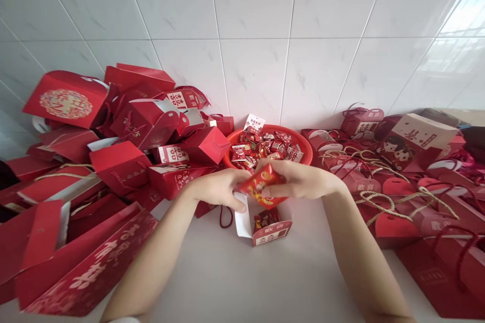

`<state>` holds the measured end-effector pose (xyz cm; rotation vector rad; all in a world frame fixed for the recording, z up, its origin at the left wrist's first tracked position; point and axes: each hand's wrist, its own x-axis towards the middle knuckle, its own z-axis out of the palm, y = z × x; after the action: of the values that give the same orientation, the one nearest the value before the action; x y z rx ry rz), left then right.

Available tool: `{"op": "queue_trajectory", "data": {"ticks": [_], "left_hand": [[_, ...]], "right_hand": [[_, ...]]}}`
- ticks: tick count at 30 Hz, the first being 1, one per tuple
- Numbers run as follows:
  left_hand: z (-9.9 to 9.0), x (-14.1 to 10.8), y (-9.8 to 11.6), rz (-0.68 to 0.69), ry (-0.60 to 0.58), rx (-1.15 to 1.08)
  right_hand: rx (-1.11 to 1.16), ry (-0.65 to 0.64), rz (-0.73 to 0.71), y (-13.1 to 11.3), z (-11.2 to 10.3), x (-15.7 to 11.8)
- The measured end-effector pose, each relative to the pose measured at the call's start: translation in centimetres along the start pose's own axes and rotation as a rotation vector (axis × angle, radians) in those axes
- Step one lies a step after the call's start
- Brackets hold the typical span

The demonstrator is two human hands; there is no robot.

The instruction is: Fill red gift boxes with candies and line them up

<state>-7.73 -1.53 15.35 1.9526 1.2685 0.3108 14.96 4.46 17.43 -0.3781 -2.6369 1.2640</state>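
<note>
In the head view, our right hand [303,179] is closed around a glossy red packet with yellow print [258,183], fingers above and thumb below. Our left hand [220,185] reaches in from the other side, thumb and fingers curved towards the packet's near corner; blur and overlap mean we cannot tell whether it pinches the packet, the white flap beneath, or neither.

Directly below both hands stands an open red-and-white cardboard box [273,234], white inside, with small dark red wrapped sweets [266,218] lying in it. For good handling, we would judge a light grip best, so the wrapper does not crease, with the other hand steadying the thin box wall and the flaps held clear of the opening.

Just beyond our hands sits a round orange-red plastic basket [307,154], filled with mixed red wrapped sweets [275,146].

The pale, smooth desk [257,282] shows bare between our forearms. Left of our left hand rises a jumbled heap of red cardboard gift boxes [121,161]; right of our right hand spreads a lower, crowded stack of red boxes [397,186]. Behind everything, a white marbled tile wall [189,75] catches bright light at the far right.
</note>
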Motion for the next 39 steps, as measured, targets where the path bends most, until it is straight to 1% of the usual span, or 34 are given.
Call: {"op": "queue_trajectory", "data": {"ticks": [2,3,6,11,13,16,17,21,25,28,32,34,36,38,39], "left_hand": [[-0.3,0.1,0.0,0.011,-0.018,0.005],[-0.4,0.1,0.0,0.010,-0.019,0.025],[-0.7,0.1,0.0,-0.017,-0.020,0.082],[-0.8,0.1,-0.3,-0.019,-0.033,0.091],[-0.8,0.1,-0.4,-0.011,-0.037,0.087],[-0.7,0.2,-0.5,-0.009,-0.046,0.098],[-0.7,0.2,-0.5,-0.009,-0.044,0.102],[-0.6,0.3,-0.4,0.014,-0.029,0.099],[-0.6,0.2,-0.5,0.038,-0.048,0.104],[-0.5,0.1,-0.4,0.017,-0.037,0.076],[-0.3,-0.3,0.2,-0.001,-0.021,0.082],[-0.4,-0.5,0.5,0.011,-0.013,0.117],[-0.6,-0.7,0.5,0.017,-0.018,0.152],[-0.9,-0.9,0.3,0.024,-0.037,0.169],[-1.0,-1.0,0.3,0.032,-0.046,0.172]], "right_hand": [[-0.124,-0.120,0.054,0.0,0.3,0.2],[-0.197,-0.147,0.097,0.0,0.5,0.3],[-0.351,-0.162,0.195,0.0,1.0,0.9],[-0.502,-0.205,0.320,0.1,1.5,1.6],[-0.536,-0.236,0.327,0.3,1.5,1.8],[-0.497,-0.291,0.285,0.6,1.6,1.9],[-0.482,-0.277,0.280,0.7,1.6,1.9],[-0.428,-0.153,0.281,0.7,1.6,1.7],[-0.318,-0.097,0.196,0.1,0.9,0.5],[-0.300,0.020,0.151,-0.5,-0.2,-1.0],[-0.354,0.167,0.132,-0.9,-1.2,-2.5],[-0.379,0.200,0.145,-0.8,-0.9,-2.8],[-0.373,0.191,0.149,-0.4,-0.1,-2.8],[-0.312,0.166,0.112,0.2,1.1,-2.8],[-0.267,0.165,0.072,0.5,1.7,-2.9]]}}
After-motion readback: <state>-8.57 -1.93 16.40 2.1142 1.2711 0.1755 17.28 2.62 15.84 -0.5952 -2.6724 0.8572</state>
